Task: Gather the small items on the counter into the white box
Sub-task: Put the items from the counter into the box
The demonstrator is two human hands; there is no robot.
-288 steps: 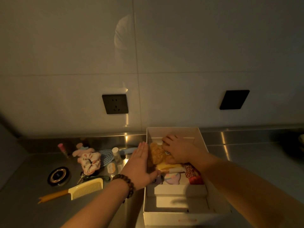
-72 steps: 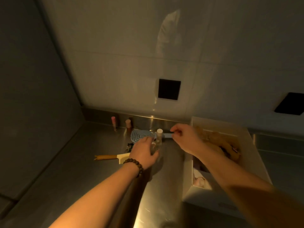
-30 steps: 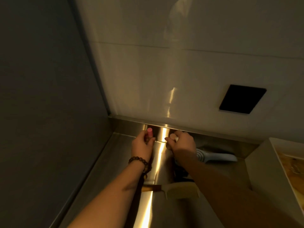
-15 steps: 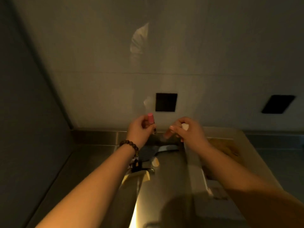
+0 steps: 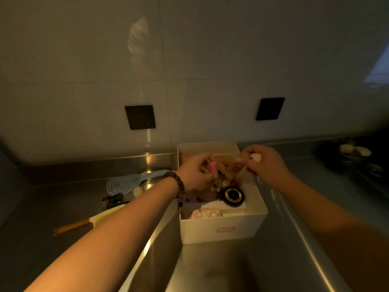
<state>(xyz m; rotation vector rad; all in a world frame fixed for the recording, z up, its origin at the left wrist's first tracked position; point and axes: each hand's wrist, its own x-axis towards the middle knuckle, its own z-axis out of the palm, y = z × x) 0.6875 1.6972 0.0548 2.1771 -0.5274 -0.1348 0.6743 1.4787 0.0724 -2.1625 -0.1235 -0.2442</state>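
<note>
The white box (image 5: 223,230) sits on the steel counter by the wall, holding a brown plush toy (image 5: 226,168), a round black compact (image 5: 234,195), a pale scrunchie (image 5: 207,213) and other small things. Over its back half, my left hand (image 5: 194,174) grips a pink-capped tube (image 5: 65,165). My right hand (image 5: 265,165) holds a small white-capped bottle (image 5: 256,158) above the box's right rim. Left of the box lie a blue hairbrush (image 5: 126,183), a small pale item (image 5: 136,192), dark keys (image 5: 111,200) and a yellow comb (image 5: 90,221).
Two black wall sockets (image 5: 140,117) (image 5: 270,108) sit on the tiled wall behind. A dark dish with pale round things (image 5: 353,153) stands at the far right of the counter. Bare steel counter (image 5: 231,268) spreads in front of the box.
Both hands have carried their small containers rightward from over the counter to above the box. The view has swung right, bringing the box to the centre.
</note>
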